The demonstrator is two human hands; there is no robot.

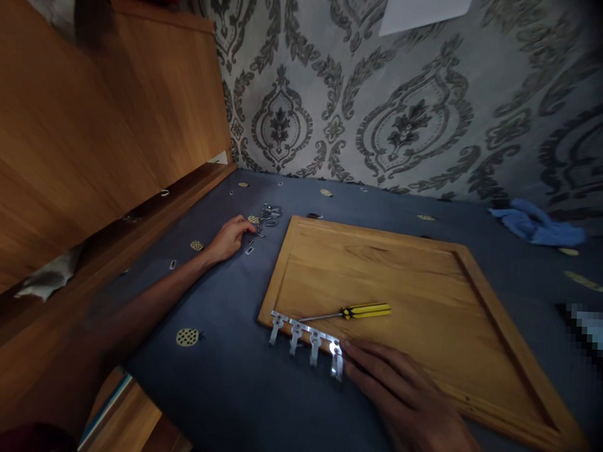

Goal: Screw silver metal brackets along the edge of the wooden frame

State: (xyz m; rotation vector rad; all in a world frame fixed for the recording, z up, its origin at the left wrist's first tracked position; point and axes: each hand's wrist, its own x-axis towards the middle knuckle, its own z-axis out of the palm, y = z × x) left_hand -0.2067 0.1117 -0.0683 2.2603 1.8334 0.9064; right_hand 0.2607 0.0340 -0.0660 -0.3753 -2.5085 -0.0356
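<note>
My left hand (228, 240) rests on the dark blue patterned cover, its fingers bent and drawn together beside several small screws (259, 234). Whatever sits between the fingertips is too small to make out. Just beyond lies a little heap of metal hardware (271, 215). A shiny metal hook rack (308, 329) lies along the near left edge of a framed wooden panel (379, 268), its hooks hanging over the edge. My right hand (407, 394) lies on that edge, fingers stretched out, fingertips against the rack's right end. A yellow and black screwdriver (365, 311) rests on the panel, its shaft towards the rack.
Wooden cabinetry (112, 114) borders the left side. Patterned wallpaper (335, 108) closes off the back. A crumpled blue cloth (539, 222) lies at the far right, and a dark-edged, pixelated object (592, 332) is nearer on that side.
</note>
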